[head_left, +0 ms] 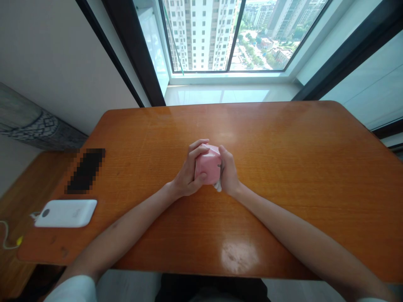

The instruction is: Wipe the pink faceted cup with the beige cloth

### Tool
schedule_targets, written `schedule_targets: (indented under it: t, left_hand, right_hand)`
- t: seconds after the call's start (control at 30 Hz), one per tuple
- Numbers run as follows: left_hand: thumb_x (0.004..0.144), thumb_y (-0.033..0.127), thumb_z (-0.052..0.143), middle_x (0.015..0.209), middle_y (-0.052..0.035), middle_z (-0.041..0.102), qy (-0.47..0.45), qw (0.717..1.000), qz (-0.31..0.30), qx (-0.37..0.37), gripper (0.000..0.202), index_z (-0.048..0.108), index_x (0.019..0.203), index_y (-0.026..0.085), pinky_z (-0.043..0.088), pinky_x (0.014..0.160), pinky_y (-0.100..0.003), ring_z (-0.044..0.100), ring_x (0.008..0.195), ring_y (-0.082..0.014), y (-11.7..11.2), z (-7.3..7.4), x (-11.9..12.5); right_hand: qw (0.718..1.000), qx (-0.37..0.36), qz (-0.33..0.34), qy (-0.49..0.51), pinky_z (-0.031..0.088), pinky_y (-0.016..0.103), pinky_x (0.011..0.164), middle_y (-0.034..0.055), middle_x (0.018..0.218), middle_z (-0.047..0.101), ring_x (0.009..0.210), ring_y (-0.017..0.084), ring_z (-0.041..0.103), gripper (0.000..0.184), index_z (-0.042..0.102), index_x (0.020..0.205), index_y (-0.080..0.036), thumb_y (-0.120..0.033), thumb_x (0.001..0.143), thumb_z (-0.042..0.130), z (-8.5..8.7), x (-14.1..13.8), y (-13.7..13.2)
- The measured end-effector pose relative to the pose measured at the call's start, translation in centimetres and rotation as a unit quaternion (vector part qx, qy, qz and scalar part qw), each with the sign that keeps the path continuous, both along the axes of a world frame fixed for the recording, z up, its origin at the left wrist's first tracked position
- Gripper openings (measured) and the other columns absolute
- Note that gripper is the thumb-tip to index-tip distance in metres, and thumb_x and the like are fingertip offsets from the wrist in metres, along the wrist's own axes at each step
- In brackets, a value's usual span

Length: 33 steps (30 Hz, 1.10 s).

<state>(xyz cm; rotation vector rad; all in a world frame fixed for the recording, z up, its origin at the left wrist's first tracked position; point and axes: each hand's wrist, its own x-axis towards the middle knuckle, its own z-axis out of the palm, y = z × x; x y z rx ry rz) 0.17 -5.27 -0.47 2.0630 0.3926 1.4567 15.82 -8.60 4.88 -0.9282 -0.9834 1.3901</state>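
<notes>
A small pink rounded block-shaped object (208,165) is held over the middle of the wooden table (151,142); its exact kind is unclear. My left hand (190,172) wraps round its left side, thumb at the near face and fingers over the top. A small dark mark shows on the object's right side. Against that side my right hand (229,172) presses a crumpled white cloth or tissue (218,186), mostly covered by the hand. Most of my right fingers are hidden behind the object, with the thumb on top.
On the table's left lie a white power-bank-like device (67,214) with a white cable, and a dark pixelated rectangle (85,172). A window (233,37) stands beyond the far edge, between dark frames. Grey patterned fabric (37,121) hangs at the left, above a lower wooden surface (19,193).
</notes>
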Motion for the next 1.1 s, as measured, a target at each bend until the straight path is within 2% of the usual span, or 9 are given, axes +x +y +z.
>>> schedule_targets:
  t: [0.1,0.17,0.23,0.33,0.43,0.6,0.77,0.9,1.1]
  left_hand:
    - [0.110,0.075,0.051,0.161,-0.0156,0.053,-0.031,0.996,-0.027,-0.083,0.068,0.047,0.160,0.029,0.046,0.131,-0.064,0.051,0.153,-0.0363,-0.3,-0.4,0.1]
    - [0.110,0.077,0.046,0.158,-0.0148,0.055,-0.032,0.990,-0.034,-0.130,0.068,0.049,0.159,0.029,0.048,0.130,-0.063,0.055,0.149,-0.0357,-0.4,-0.5,0.1]
    - [0.110,0.078,0.046,0.163,-0.0146,0.053,-0.012,0.991,-0.033,-0.132,0.072,0.046,0.164,0.031,0.046,0.132,-0.063,0.054,0.151,-0.0354,-0.3,-0.3,0.1]
    - [0.106,0.083,0.055,0.178,-0.0172,0.038,0.036,0.997,-0.038,-0.054,0.088,0.033,0.175,0.032,0.037,0.138,-0.068,0.040,0.167,-0.0398,0.0,0.2,-0.1]
    - [0.095,0.082,0.074,0.188,-0.0196,0.022,0.091,0.995,-0.030,0.028,0.112,0.020,0.181,0.036,0.038,0.137,-0.072,0.028,0.175,-0.0443,0.6,0.3,-0.5]
    - [0.078,0.072,0.097,0.188,-0.0216,0.025,0.191,0.977,0.025,0.086,0.135,0.019,0.182,0.039,0.046,0.133,-0.070,0.036,0.173,-0.0455,1.7,0.1,-2.0]
    - [0.082,0.064,0.098,0.184,-0.0210,0.035,0.220,0.967,0.036,0.123,0.125,0.024,0.180,0.039,0.052,0.130,-0.064,0.047,0.167,-0.0421,2.1,0.5,-3.0]
    - [0.084,0.061,0.096,0.186,-0.0233,0.029,0.248,0.961,0.026,0.117,0.126,0.020,0.182,0.037,0.051,0.130,-0.065,0.044,0.169,-0.0450,2.1,0.7,-3.2]
    - [0.092,0.057,0.089,0.189,-0.0264,0.021,0.258,0.956,0.021,0.138,0.126,0.010,0.185,0.031,0.049,0.131,-0.066,0.041,0.170,-0.0474,2.2,0.6,-3.3]
  right_hand:
    - [0.973,0.146,0.018,-0.178,0.028,0.032,0.054,-0.0028,0.057,0.046,0.055,0.012,0.038,0.068,0.053,0.063,-0.024,-0.084,0.092,0.067,-1.0,1.0,-0.4]
    - [0.954,0.195,0.031,-0.228,0.025,0.032,0.054,-0.0035,0.054,0.040,0.053,0.011,0.033,0.070,0.046,0.058,-0.025,-0.082,0.094,0.065,-1.5,1.5,-0.5]
    - [0.967,0.154,0.019,-0.204,0.024,0.031,0.051,-0.0031,0.053,0.040,0.050,0.011,0.033,0.071,0.046,0.058,-0.025,-0.084,0.096,0.061,-1.8,1.7,-0.5]
    - [0.993,0.025,0.017,-0.116,0.025,0.031,0.043,-0.0014,0.046,0.043,0.043,0.014,0.036,0.076,0.054,0.059,-0.026,-0.092,0.095,0.053,-1.7,1.5,-0.1]
    - [0.999,-0.038,0.029,-0.013,0.037,0.032,0.044,0.0011,0.048,0.053,0.047,0.019,0.051,0.082,0.069,0.074,-0.024,-0.099,0.094,0.043,-1.2,1.4,0.6]
    - [0.993,-0.065,0.089,0.045,0.047,0.034,0.048,0.0063,0.065,0.070,0.060,0.023,0.065,0.092,0.077,0.096,-0.022,-0.106,0.088,0.041,-0.7,2.0,1.6]
    - [0.987,-0.080,0.118,0.070,0.047,0.032,0.047,0.0073,0.067,0.074,0.064,0.025,0.070,0.091,0.077,0.098,-0.022,-0.107,0.084,0.047,-0.7,2.2,1.8]
    - [0.987,-0.075,0.122,0.080,0.058,0.035,0.057,0.0077,0.070,0.076,0.070,0.026,0.074,0.093,0.077,0.098,-0.022,-0.109,0.082,0.048,-0.3,2.3,2.0]
    - [0.985,-0.071,0.135,0.079,0.063,0.038,0.064,0.0096,0.076,0.079,0.077,0.028,0.078,0.093,0.078,0.096,-0.022,-0.109,0.082,0.049,-0.1,2.4,2.3]
